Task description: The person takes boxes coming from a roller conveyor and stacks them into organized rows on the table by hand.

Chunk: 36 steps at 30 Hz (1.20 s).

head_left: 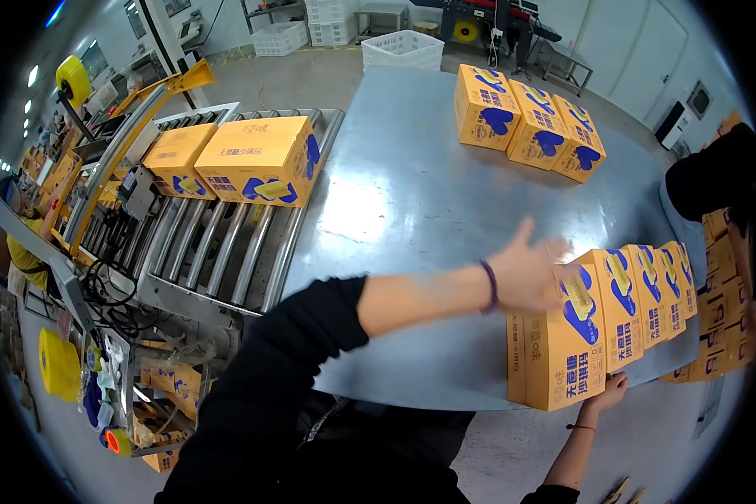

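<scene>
A row of several yellow cartons point(575, 361) with blue print stands along the near right part of the metal table point(378, 328). My left hand point(525, 273) reaches across to the left end of this row. Its fingers are spread, the thumb points up, and it is slightly blurred; whether it touches the nearest carton I cannot tell. Low at the near side of the row, my right hand point(611, 393) is at the bottom edge of the cartons, by the table's rim. Its fingers are partly hidden there.
Three yellow cartons point(529, 126) stand together at the table's far side. On the left, two larger cartons point(256, 160) rest on a roller conveyor point(218, 252). A person's dark sleeve point(714, 172) shows at the right, near stacked cartons point(722, 311). White crates point(403, 52) stand behind.
</scene>
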Each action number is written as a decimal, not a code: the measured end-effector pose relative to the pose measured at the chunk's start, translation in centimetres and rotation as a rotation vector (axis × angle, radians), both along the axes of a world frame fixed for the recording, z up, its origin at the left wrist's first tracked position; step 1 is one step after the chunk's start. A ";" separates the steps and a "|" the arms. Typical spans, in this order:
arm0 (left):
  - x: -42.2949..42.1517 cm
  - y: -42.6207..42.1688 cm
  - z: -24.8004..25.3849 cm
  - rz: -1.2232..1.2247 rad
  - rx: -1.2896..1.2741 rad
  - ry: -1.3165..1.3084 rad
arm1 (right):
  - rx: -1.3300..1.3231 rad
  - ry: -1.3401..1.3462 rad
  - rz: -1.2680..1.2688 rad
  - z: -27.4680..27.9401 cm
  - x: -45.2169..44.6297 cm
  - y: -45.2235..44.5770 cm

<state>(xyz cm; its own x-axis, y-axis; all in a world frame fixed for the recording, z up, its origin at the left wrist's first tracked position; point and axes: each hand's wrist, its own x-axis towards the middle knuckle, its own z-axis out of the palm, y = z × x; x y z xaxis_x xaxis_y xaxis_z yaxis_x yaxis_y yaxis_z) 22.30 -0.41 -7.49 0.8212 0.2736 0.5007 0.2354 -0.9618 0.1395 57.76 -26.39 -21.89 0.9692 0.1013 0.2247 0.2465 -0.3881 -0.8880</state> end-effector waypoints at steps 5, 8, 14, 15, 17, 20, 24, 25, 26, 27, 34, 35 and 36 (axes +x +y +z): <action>-11.0 14.0 4.5 0.616 -0.076 0.257 | -0.026 0.034 0.035 1.2 -1.1 -0.1; -19.9 19.5 4.1 0.958 0.002 0.111 | -0.060 0.034 0.004 2.5 -2.7 0.6; -24.8 13.3 10.3 1.016 -0.378 0.426 | -0.122 -0.050 0.020 2.9 -3.0 0.5; -24.5 11.2 11.2 0.901 -0.353 0.430 | -0.119 -0.051 0.020 2.9 -2.9 0.7; -24.3 5.4 13.3 0.800 -0.156 0.558 | -0.113 -0.043 0.010 1.6 -1.7 0.5; -28.2 -0.1 6.6 0.666 -0.031 0.314 | -0.104 -0.100 0.026 1.3 -1.4 0.3; -28.6 -6.5 6.2 0.537 -0.125 0.394 | -0.103 -0.096 0.053 0.8 1.2 0.0; -27.9 -7.5 6.2 0.511 -0.118 0.381 | -0.098 -0.162 0.062 1.1 2.0 -0.6; -27.0 -8.1 6.0 0.478 -0.179 0.337 | -0.084 -0.228 0.095 1.2 2.4 -0.6; -25.9 -8.9 5.3 0.408 -0.221 0.252 | 0.196 -0.144 0.276 -2.9 7.6 -2.0; -11.2 -11.5 3.7 -0.221 -0.255 -0.200 | -0.251 -0.460 0.076 1.5 9.9 -0.8; -7.8 -11.6 3.6 -0.242 -0.215 -0.276 | -0.259 -0.456 0.057 2.2 9.7 -0.4; -4.9 -11.7 3.7 -0.268 -0.174 -0.344 | -0.268 -0.449 0.043 2.5 9.6 0.0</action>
<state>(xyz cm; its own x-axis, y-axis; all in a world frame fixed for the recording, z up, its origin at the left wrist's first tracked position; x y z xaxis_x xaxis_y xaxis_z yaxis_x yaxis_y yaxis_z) 17.43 -12.08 -3.74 0.6690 0.1784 0.7215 -0.1061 -0.9379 0.3302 67.39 -26.39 -19.34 0.7770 0.2501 0.5777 0.6009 -0.5683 -0.5621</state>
